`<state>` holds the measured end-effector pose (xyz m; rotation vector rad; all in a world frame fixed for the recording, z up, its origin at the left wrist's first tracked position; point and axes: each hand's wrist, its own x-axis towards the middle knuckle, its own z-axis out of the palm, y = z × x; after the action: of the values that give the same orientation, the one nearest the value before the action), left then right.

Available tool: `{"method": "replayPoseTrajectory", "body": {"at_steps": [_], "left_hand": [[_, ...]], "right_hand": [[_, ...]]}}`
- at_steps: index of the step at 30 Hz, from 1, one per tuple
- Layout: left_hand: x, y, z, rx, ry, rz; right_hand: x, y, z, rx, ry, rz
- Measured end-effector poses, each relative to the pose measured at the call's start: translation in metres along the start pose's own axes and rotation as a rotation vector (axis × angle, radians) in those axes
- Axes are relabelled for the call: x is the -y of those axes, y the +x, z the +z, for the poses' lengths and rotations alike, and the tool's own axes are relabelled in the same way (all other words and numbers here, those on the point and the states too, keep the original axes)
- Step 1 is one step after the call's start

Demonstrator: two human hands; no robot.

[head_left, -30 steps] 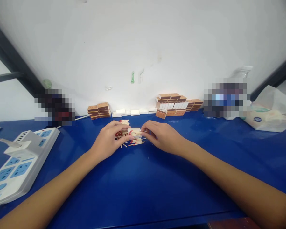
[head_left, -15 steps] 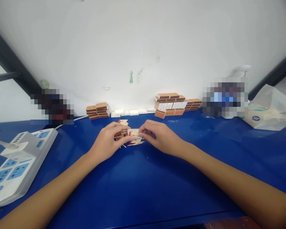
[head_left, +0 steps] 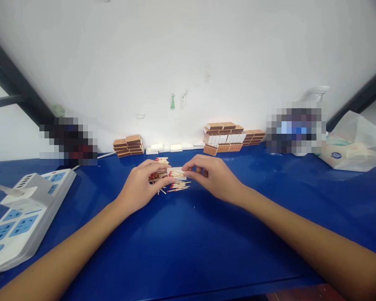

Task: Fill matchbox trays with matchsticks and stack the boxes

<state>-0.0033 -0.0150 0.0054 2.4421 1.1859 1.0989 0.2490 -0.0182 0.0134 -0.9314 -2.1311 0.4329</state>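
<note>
My left hand (head_left: 140,182) grips a small white matchbox tray (head_left: 184,177) by its left end, thumb at the front and fingers behind. Red-tipped matches (head_left: 176,173) lie inside the tray. Over its right end, my right hand (head_left: 211,175) pinches thumb and forefinger together at the plain ends of those matches; the exact contact is partly hidden. Beneath and in front of the tray, loose matches (head_left: 179,186) rest on the table. A denser pile of matches (head_left: 156,177) shows behind my left thumb, and another small bunch (head_left: 162,160) lies farther back.
Brown matchboxes (head_left: 128,146) are stacked at the wall on the left, with white trays (head_left: 175,148) beside them. A larger matchbox stack (head_left: 223,138) stands right of centre. A power strip (head_left: 34,225) lies at left on the blue table (head_left: 181,246); a tissue pack (head_left: 347,154) sits at right.
My right hand has shifted slightly up and left, its fingertips still at the tray's right end. The tray has risen a little in my left hand, showing more of the loose matches below.
</note>
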Motion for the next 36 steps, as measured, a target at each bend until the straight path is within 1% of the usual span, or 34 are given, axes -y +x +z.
{"method": "replayPoseTrajectory", "body": {"at_steps": [5,11,17,22,27,36], "left_hand": [[-0.0009,-0.0006,0.0011,-0.013,0.004,0.024],[-0.0007,-0.001,0.0007,-0.019,-0.005,0.017],[-0.0021,-0.0016,0.0012,-0.014,0.0,0.033],[-0.0027,-0.0021,0.0028,-0.011,0.003,0.057],[-0.0038,-0.0025,0.0033,-0.009,0.001,0.073],[-0.0031,-0.0032,0.0042,0.005,0.0,0.08]], "right_hand": [[0.0013,-0.0004,0.0007,0.007,-0.013,0.03],[0.0042,-0.0001,-0.0011,-0.004,-0.045,-0.018],[0.0083,-0.0013,0.0,0.023,-0.045,-0.021],[0.006,-0.0018,0.0012,0.028,-0.051,-0.025],[0.0026,-0.0008,0.0005,0.034,-0.08,0.013],[-0.0004,-0.0039,0.0042,0.116,-0.134,-0.044]]}}
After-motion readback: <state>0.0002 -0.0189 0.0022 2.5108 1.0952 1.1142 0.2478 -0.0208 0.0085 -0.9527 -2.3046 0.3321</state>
